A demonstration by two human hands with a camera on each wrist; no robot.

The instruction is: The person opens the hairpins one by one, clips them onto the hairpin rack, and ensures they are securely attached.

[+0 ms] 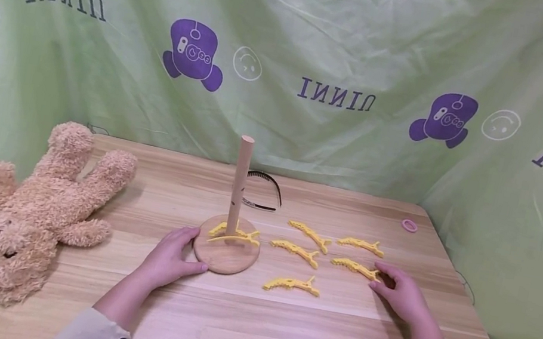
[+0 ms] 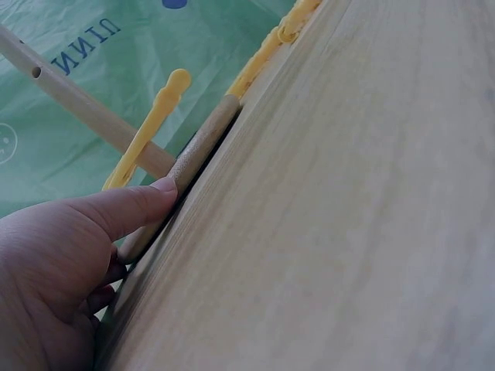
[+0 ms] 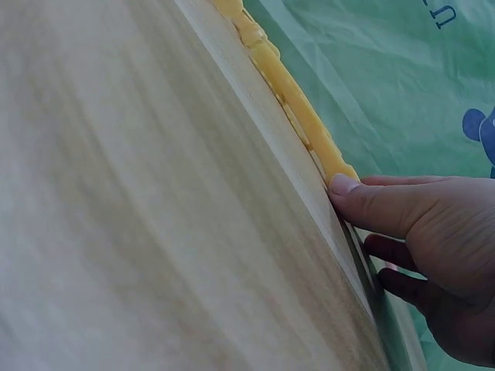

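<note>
My left hand [image 1: 169,259] grips the near left rim of a round wooden base [image 1: 225,259], from which a wooden post [image 1: 240,182] stands upright. In the left wrist view the thumb presses on that rim. At the foot of the post is a yellow alligator hair clip [image 1: 244,238]; whether it is clamped there I cannot tell. My right hand [image 1: 404,299] pinches the right end of another yellow hair clip [image 3: 298,108], which lies on the tabletop. Several more yellow clips [image 1: 296,251] are spread between the base and that hand.
Behind the post lies a black toothed headband [image 1: 275,191]. A pink ring [image 1: 409,225] is near the table's back right. At the left, a shaggy tan teddy bear [image 1: 44,202] lies on the wooden table [image 1: 242,334]. Green printed cloth [image 1: 361,34] hangs around the table.
</note>
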